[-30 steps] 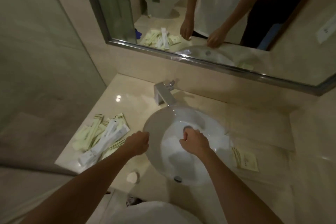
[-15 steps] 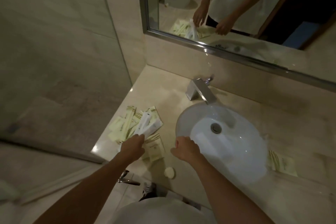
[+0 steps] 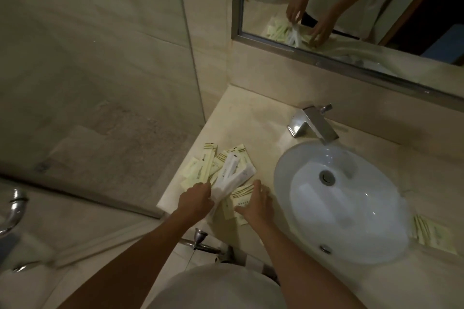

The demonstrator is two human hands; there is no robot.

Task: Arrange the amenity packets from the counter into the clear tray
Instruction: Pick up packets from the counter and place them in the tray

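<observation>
A heap of pale yellow amenity packets (image 3: 204,167) lies on the beige counter (image 3: 241,120) left of the sink. Two long white packets (image 3: 232,177) lie on top of the heap. My left hand (image 3: 194,199) grips the near ends of the white packets. My right hand (image 3: 253,204) rests with spread fingers on the yellow packets at the heap's near right side. One more yellow packet (image 3: 433,234) lies right of the basin; a clear tray edge around it is too faint to tell.
A white oval basin (image 3: 351,223) with a drain fills the counter's middle, under a chrome faucet (image 3: 312,124). A mirror (image 3: 376,7) hangs above. A glass shower panel (image 3: 100,70) stands to the left. A chrome towel fitting (image 3: 200,242) sticks out below the counter edge.
Both hands moved left from over the basin to the packet heap. My left hand took hold of the white packets; my right hand came down on the yellow ones. The view swung left.
</observation>
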